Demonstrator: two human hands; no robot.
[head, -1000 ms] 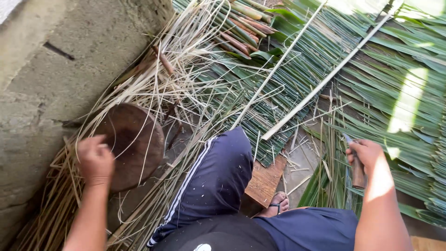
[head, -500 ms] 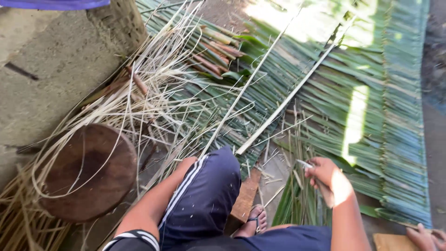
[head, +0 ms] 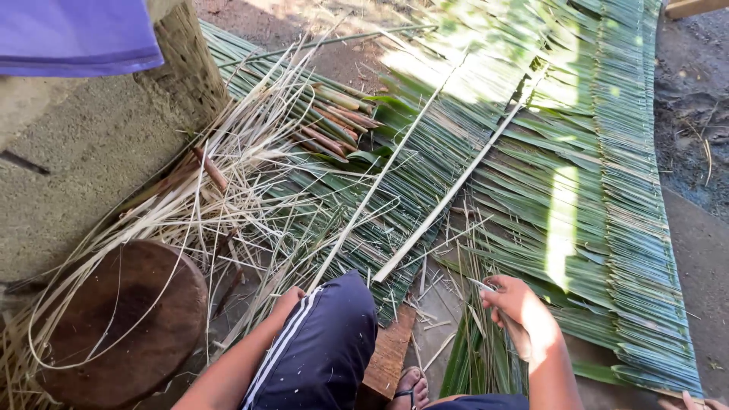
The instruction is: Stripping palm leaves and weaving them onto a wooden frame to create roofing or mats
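Beside the woven palm mat (head: 607, 228), right hand (head: 520, 307) pinches a leaf strip (head: 480, 285); left hand (head: 287, 298) grip unclear.

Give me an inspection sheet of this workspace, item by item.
Surface: bare ground, with a concrete wall on the left.
Job's things: woven palm-leaf panel spread flat; two long pale sticks across it; a bundle of green leaf strips under the right hand.
Clutter: dry pale fibres, cut stems, a round wooden stool, a wood block.
Grippers: right hand closed on a thin strip; left hand resting by the knee, grip hidden.
Cables: nothing seen.
Surroundings: purple cloth top left; sandalled foot.
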